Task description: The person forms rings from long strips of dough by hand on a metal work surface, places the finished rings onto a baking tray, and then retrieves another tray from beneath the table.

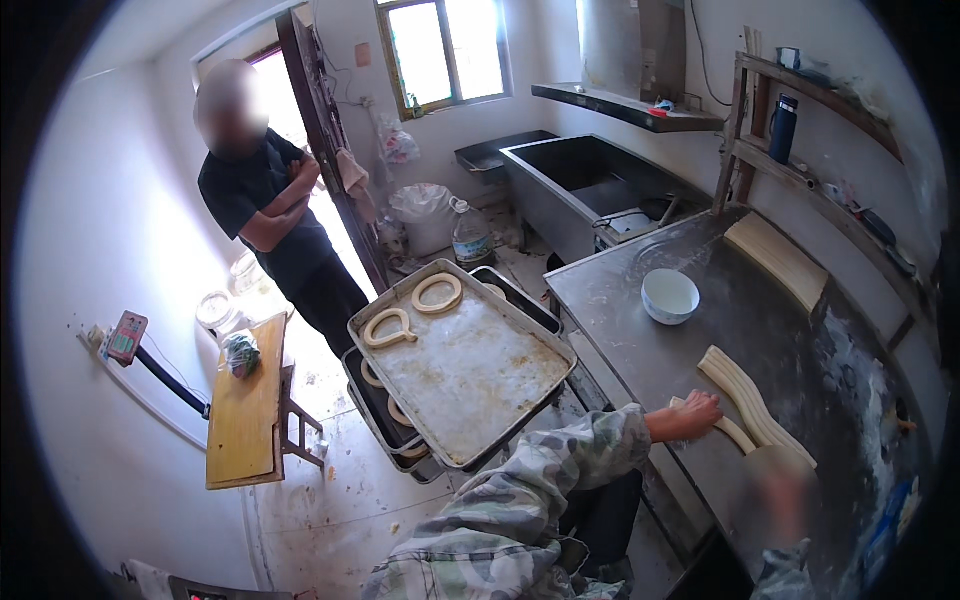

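Observation:
On the metal worktable (640, 345), my left hand (687, 416) is closed on the end of a pale dough strip (737, 434). The strip runs from there toward my right hand (783, 490), which is blurred, so its fingers cannot be made out. Just beyond the strip lies a bundle of long dough strips (752, 395) side by side. A wider slab of dough cut into strips (778, 262) rests at the table's far end. Between it and my left hand stands a white bowl (670, 297).
Left of the table, a large baking tray (480, 400) holds two dough rings (437, 293) and sits on stacked trays with more rings. A person (265, 190) stands by the door, arms folded. Shelves (800, 170) line the right wall; a wooden bench (245, 410) stands left.

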Demonstrator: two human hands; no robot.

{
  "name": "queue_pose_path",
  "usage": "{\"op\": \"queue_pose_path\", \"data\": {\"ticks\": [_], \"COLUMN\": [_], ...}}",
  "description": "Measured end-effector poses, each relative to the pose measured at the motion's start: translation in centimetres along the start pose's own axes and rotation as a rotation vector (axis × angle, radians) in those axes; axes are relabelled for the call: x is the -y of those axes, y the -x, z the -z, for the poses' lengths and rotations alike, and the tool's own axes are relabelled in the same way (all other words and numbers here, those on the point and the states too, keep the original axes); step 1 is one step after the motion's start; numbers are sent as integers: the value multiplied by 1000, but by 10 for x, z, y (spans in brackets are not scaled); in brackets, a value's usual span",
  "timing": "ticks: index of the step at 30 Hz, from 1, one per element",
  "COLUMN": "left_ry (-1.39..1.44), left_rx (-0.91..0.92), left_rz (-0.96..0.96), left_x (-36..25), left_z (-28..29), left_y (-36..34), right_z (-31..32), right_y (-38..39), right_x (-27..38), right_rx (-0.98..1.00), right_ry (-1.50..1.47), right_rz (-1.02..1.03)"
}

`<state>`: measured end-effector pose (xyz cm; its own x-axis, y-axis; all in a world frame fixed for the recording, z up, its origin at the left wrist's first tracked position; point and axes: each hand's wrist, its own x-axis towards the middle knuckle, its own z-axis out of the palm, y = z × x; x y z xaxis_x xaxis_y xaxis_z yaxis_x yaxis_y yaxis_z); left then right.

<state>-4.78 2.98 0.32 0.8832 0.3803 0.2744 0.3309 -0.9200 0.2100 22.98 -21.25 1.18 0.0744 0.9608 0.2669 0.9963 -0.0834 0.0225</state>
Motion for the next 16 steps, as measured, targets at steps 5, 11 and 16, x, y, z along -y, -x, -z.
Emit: {"op": "queue_pose_path", "data": {"ticks": [5, 11, 16], "left_ry": [97, 315, 181], "left_rx": [159, 89, -29], "left_rz": [-47, -54, -161], "left_x": [-36, -58, -66], "left_z": [-3, -32, -41], "left_y": [-33, -52, -74], "right_z": [44, 17, 35], "right_y": [-11, -1, -4], "right_x": [7, 8, -3], "right_rx": [184, 68, 133], "right_ry": [-140, -107, -120], "right_rz": [-210, -141, -341]}}
